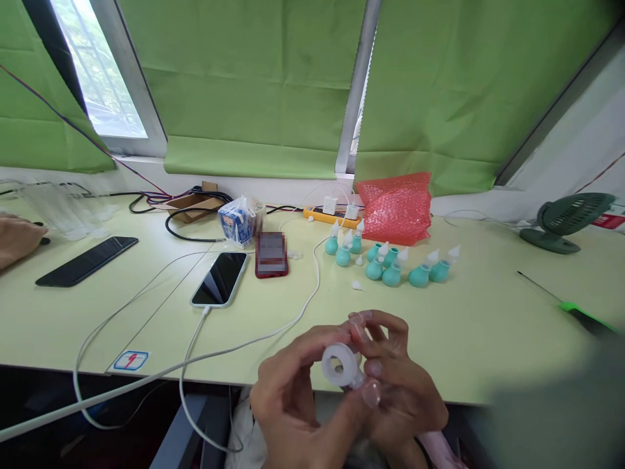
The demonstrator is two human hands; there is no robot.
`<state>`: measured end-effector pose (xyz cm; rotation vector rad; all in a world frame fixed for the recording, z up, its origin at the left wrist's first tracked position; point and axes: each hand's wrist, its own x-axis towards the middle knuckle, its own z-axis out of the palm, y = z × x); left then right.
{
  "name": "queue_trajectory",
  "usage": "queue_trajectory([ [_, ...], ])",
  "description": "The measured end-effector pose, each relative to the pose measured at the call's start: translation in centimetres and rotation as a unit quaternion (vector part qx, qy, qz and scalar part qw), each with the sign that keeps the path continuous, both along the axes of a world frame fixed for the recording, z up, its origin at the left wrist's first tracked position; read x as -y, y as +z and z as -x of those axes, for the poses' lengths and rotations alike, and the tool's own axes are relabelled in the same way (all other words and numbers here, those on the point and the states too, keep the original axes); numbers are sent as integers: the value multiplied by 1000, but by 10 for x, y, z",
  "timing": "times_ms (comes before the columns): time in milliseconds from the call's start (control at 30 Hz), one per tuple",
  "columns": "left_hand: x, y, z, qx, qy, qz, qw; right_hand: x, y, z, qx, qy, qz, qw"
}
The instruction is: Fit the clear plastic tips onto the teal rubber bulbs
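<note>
Both of my hands are closed together over the table's front edge. A small whitish plastic part with a round ring-shaped end [351, 365] is between their fingers. My left hand [297, 384] pinches it from the left, and my right hand [407, 384] has its fingers pressed against it from the right. Clear, shiny bits show by the fingertips, above and below the ring; what they are I cannot make out. Beyond my hands stand several teal squeeze bulbs [391, 275], most with whitish pointed tips. A loose whitish tip [357, 286] lies nearer to me.
A white-edged phone [219, 280] with a cable, a red-edged phone [271, 255] and a black phone [88, 260] lie left. Behind are a red bubble-wrap bag [396, 208] and an orange power strip [317, 215]. A green-handled screwdriver [569, 307] and fan [571, 218] are right. Another person's hand [19, 241] shows far left.
</note>
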<state>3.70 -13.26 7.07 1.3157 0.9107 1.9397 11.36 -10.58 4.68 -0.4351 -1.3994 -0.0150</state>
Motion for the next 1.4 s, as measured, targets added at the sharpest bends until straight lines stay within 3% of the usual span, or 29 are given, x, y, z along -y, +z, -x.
queue_trajectory([
  [100, -3, 4, 9, -60, 2, -20, 998, 5, 8, -6, 10, 13, 29, 999],
  [233, -8, 15, 26, -179, -63, -87, 978, 10, 14, -28, 80, 80, 72, 991],
  [367, -12, 29, 36, -263, -149, -117, 946, 13, 21, -55, 149, 143, 173, 963],
  [500, -24, 38, 34, -330, -192, -174, 908, 9, 42, -68, 206, 201, 221, 932],
  [633, -44, 45, 30, -340, -259, -136, 894, -5, 61, -70, 269, 223, 233, 907],
  [800, -59, 64, 32, -374, -347, -53, 858, -24, 72, -72, 258, 212, 225, 915],
  [1033, -70, 84, 37, -402, -312, -71, 858, -46, 72, -74, 230, 199, 151, 940],
  [1233, -89, 82, 37, -507, -264, -110, 813, -67, 62, -75, 240, 184, 139, 943],
  [1400, -96, 77, 43, -515, -228, -141, 814, -78, 59, -72, 251, 193, 138, 939],
])
